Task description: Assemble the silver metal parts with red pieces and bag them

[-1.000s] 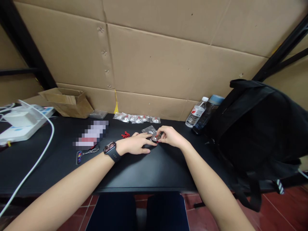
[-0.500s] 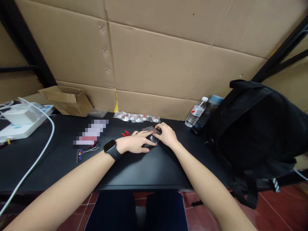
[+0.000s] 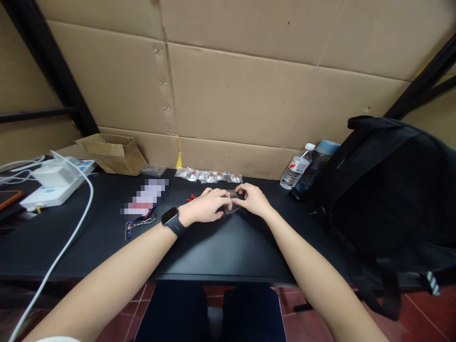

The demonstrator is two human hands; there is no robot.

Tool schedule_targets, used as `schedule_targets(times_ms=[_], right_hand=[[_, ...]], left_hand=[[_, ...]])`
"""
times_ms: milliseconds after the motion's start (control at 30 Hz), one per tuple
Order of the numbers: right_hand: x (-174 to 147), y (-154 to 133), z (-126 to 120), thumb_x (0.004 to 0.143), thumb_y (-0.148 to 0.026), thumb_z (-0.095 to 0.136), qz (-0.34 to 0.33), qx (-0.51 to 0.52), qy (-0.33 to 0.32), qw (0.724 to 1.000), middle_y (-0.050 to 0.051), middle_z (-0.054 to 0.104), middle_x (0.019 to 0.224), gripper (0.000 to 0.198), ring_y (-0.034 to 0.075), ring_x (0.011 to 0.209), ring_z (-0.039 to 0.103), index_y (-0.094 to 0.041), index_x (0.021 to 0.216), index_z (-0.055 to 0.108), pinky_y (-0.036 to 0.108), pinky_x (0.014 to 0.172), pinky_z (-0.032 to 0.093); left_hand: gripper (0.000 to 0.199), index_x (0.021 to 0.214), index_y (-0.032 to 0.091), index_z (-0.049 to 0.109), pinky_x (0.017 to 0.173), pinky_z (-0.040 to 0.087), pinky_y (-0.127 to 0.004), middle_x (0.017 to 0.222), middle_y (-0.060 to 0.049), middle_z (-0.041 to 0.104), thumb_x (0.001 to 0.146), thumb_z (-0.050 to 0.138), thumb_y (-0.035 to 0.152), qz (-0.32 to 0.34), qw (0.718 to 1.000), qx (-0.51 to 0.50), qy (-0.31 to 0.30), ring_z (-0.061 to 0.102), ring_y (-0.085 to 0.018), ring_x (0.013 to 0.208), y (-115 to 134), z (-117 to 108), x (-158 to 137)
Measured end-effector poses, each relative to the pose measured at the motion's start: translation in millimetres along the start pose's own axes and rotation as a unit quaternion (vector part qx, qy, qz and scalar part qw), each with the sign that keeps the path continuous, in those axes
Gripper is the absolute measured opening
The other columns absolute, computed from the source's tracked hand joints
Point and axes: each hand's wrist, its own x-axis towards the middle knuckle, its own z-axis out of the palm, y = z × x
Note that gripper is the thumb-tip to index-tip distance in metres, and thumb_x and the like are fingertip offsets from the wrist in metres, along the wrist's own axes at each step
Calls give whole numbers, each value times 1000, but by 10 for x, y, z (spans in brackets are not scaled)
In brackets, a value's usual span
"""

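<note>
A small clear plastic bag [image 3: 232,208] with something red in it lies on the black table [image 3: 228,251] between my hands. My left hand [image 3: 205,206], with a dark watch on its wrist, has its fingers bent and closed on the bag's left side. From the right, my right hand [image 3: 255,199] pinches the bag between thumb and fingers. The fingertips partly hide the bag. Partly behind my left hand is a small bunch of red cords [image 3: 191,197]. A row of clear packets [image 3: 210,177] with silvery round pieces and red bits lies farther back.
At the left stand a white power strip [image 3: 59,187] with cables and an open cardboard box [image 3: 119,156]. A keychain [image 3: 128,229] lies beside a blurred-out item. A water bottle [image 3: 297,167], a blue-lidded bottle [image 3: 326,148] and a black backpack [image 3: 384,190] stand at the right.
My left hand's fingers, earlier stretched over the bag, are now bent in at it. My right hand stays at the bag's right side. The whole view has shifted slightly.
</note>
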Motion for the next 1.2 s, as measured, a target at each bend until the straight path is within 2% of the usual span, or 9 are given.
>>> schedule_targets(times_ms=[133,233,333,467,600,700,867,1033,1200], right_hand=[[36,151,-103,96,-34,57,-18,69,16,997,3,69,85,21,14,68,58,-20,90,72,26,66,42],[38,221,-119,86,-17,67,-56,46,-2,997,3,69,92,10,14,71,58,-19,94,73,25,68,44],[23,233,-89,73,-12,79,-109,59,-43,991,3,67,96,23,13,73,58,-20,94,74,25,70,46],[13,194,-60,82,-18,75,-141,90,-46,985,2,66,88,3,14,76,60,-20,83,76,25,74,48],[6,173,-64,84,-19,73,-122,99,-52,986,2,67,86,4,14,73,61,-20,83,76,26,71,47],[-2,178,-68,85,-20,72,-113,112,-53,986,3,69,89,4,13,72,61,-19,82,75,26,71,47],[2,196,-95,86,-25,68,-68,139,-55,986,2,69,80,8,14,68,60,-18,84,72,26,67,45],[25,192,-61,83,-34,68,4,237,-53,970,-1,65,68,17,13,60,56,-18,82,63,25,62,43],[-11,153,24,82,-26,64,46,238,-13,970,-6,68,66,34,14,56,58,-23,113,50,24,60,43]], left_hand=[[43,122,25,53,91,39,-35,121,-5,61,81,65,15,-46,998,12,44,57,-23,112,-22,61,15],[26,113,25,56,89,35,-37,115,-5,64,89,62,21,-78,993,37,80,57,-25,110,-48,137,46],[6,99,25,61,86,31,-37,103,-2,67,94,59,25,-101,990,26,91,58,-24,104,-78,162,67],[12,91,24,65,86,27,-37,96,-1,69,97,55,27,-112,989,3,99,59,-23,99,-106,115,54],[9,100,27,67,88,27,-38,107,-1,71,92,64,29,-94,989,-7,112,58,-25,108,-103,113,50],[7,92,27,69,90,26,-39,101,0,73,93,63,31,-98,989,-14,110,59,-25,107,-95,142,70],[13,95,26,67,92,30,-38,96,2,76,96,55,31,-170,974,-68,136,67,-21,94,-116,94,91],[11,97,26,63,88,36,-34,91,3,78,93,55,33,-242,949,-142,144,71,-20,87,-142,69,105],[32,121,27,47,93,33,-39,85,4,77,90,56,28,-272,941,-125,157,71,-22,88,-116,191,124]])
